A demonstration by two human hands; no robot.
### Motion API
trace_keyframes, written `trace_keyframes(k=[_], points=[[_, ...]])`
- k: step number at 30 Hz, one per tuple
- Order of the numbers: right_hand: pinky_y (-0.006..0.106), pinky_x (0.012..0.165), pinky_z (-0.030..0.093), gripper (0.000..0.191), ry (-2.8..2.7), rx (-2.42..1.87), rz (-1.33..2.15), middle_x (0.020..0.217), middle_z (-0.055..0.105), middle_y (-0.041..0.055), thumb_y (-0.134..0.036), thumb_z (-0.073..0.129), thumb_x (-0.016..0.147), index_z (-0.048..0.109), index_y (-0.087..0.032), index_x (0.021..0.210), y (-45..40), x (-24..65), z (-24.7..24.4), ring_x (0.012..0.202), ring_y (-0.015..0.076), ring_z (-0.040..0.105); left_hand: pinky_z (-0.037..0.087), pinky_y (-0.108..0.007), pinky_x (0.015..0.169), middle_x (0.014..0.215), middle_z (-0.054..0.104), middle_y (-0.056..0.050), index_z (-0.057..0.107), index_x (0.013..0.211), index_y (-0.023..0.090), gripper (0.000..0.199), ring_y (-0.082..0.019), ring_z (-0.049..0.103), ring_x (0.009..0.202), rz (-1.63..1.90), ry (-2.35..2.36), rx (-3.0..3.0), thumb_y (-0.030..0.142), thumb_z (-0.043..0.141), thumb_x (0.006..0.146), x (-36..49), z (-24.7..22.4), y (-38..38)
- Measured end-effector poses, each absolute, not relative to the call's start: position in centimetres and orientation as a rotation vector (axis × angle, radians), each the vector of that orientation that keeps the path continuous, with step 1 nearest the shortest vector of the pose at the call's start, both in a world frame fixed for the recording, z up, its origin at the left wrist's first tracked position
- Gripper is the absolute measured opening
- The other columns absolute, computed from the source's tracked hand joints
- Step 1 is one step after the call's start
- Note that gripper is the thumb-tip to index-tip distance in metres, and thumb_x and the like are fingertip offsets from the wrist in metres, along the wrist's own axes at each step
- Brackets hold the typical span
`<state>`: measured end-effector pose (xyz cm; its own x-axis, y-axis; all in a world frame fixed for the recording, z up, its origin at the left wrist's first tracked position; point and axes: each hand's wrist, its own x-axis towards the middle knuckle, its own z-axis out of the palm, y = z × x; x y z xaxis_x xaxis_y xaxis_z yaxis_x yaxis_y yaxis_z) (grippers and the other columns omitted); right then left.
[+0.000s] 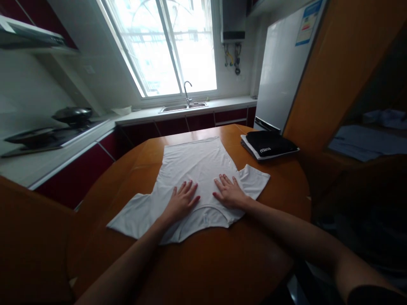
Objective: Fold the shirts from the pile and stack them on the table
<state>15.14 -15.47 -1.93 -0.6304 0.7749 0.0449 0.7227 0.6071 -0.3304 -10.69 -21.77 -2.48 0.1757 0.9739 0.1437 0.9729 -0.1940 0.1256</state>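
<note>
A white T-shirt (193, 165) lies spread out on the round wooden table (210, 267), its neckline toward me and its hem at the far side. Both sleeves reach out sideways, and small wrinkles run across the cloth. My left hand (182, 201) rests flat on the shirt's upper chest, left of the middle, fingers apart. On the other side of the chest, just beyond the collar, my right hand (229, 192) presses flat with its fingers stretched out. Neither hand grips the fabric.
A stack of folded clothes (270, 144), black on top, sits at the table's far right. Behind the table runs a counter with a sink (184, 108); a stove with pans (71, 114) stands left, a fridge (280, 67) right.
</note>
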Motion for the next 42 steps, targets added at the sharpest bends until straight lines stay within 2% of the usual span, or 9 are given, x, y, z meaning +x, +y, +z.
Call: trace_keyframes(k=[7,12,15,23,26,29,35,40,42], points=[[0.054,0.121,0.009,0.067,-2.503,-1.319,0.258,0.165,0.021,0.0163,-0.054,0.033,0.102,0.032,-0.016,0.157,-14.3,15.9,-1.8,0.154,0.0276,0.013,0.025,-0.061,0.117,0.161,0.034,-0.011,0.042,0.152,0.024,0.059,-0.034,0.027,0.150,0.270,2.269,2.312,0.053,0.033,0.102,-12.9,-1.7,-21.7],[0.058,0.120,0.013,0.066,-2.388,-1.614,0.301,0.166,0.016,0.0178,-0.050,0.028,0.103,0.026,-0.013,0.159,-11.3,18.5,-1.9,0.154,0.0310,0.012,0.023,-0.067,0.115,0.162,0.030,-0.013,0.035,0.156,0.020,0.066,-0.037,0.024,0.150,0.101,2.466,1.981,0.056,0.029,0.101,-18.9,-1.3,-21.6],[0.055,0.121,0.013,0.068,-2.325,-1.786,0.315,0.166,0.016,0.0196,-0.049,0.026,0.103,0.024,-0.010,0.159,-9.9,19.8,-2.5,0.154,0.0313,0.012,0.023,-0.066,0.115,0.163,0.027,-0.014,0.031,0.158,0.018,0.068,-0.036,0.022,0.151,0.044,2.553,1.800,0.054,0.022,0.102,-21.3,-1.3,-21.9],[0.053,0.122,0.010,0.073,-2.304,-1.876,0.317,0.166,0.014,0.0193,-0.054,0.026,0.102,0.024,-0.008,0.159,-10.2,21.8,-3.5,0.154,0.0309,0.009,0.021,-0.062,0.117,0.164,0.024,-0.017,0.026,0.159,0.014,0.077,-0.039,0.021,0.151,0.017,2.692,1.701,0.061,0.016,0.099,-20.9,-3.7,-24.9],[0.059,0.120,0.010,0.073,-2.315,-1.780,0.261,0.166,0.011,0.0196,-0.054,0.027,0.102,0.024,-0.008,0.158,-10.1,21.1,-2.5,0.154,0.0320,0.006,0.021,-0.063,0.117,0.165,0.021,-0.017,0.025,0.160,0.014,0.081,-0.041,0.018,0.151,0.029,2.701,1.656,0.067,0.019,0.097,-21.3,-3.0,-24.6],[0.060,0.120,0.011,0.067,-2.426,-1.534,0.220,0.166,0.015,0.0188,-0.049,0.032,0.102,0.031,-0.009,0.156,-9.5,18.4,-0.9,0.154,0.0314,0.008,0.022,-0.059,0.119,0.165,0.020,-0.014,0.026,0.159,0.015,0.076,-0.035,0.016,0.153,0.120,2.640,1.801,0.061,0.019,0.100,-21.9,-0.6,-21.3],[0.046,0.120,0.023,0.054,-2.598,-1.131,0.361,0.160,0.034,0.0166,-0.035,0.039,0.100,0.043,-0.012,0.150,-8.4,13.1,-0.7,0.150,0.0247,0.027,0.028,-0.039,0.120,0.161,0.035,-0.013,0.036,0.154,0.012,0.060,-0.022,0.033,0.148,0.175,2.437,2.057,0.041,0.025,0.103,-22.3,3.1,-11.8],[0.052,0.121,0.016,0.060,-2.698,-1.130,0.378,0.162,0.028,0.0183,-0.042,0.040,0.100,0.039,-0.013,0.153,-8.7,13.4,-2.5,0.152,0.0286,0.021,0.034,-0.061,0.111,0.152,0.048,-0.013,0.055,0.139,0.022,0.050,-0.034,0.042,0.141,0.078,2.471,1.999,0.045,0.038,0.099,-23.8,1.6,-9.4],[0.051,0.121,0.018,0.058,-2.695,-1.133,0.412,0.162,0.029,0.0173,-0.044,0.039,0.101,0.041,-0.014,0.151,-8.5,13.6,-2.6,0.152,0.0280,0.021,0.031,-0.063,0.111,0.151,0.050,-0.014,0.059,0.134,0.021,0.047,-0.036,0.042,0.141,0.075,2.493,2.005,0.045,0.039,0.099,-24.8,1.1,-8.7]])
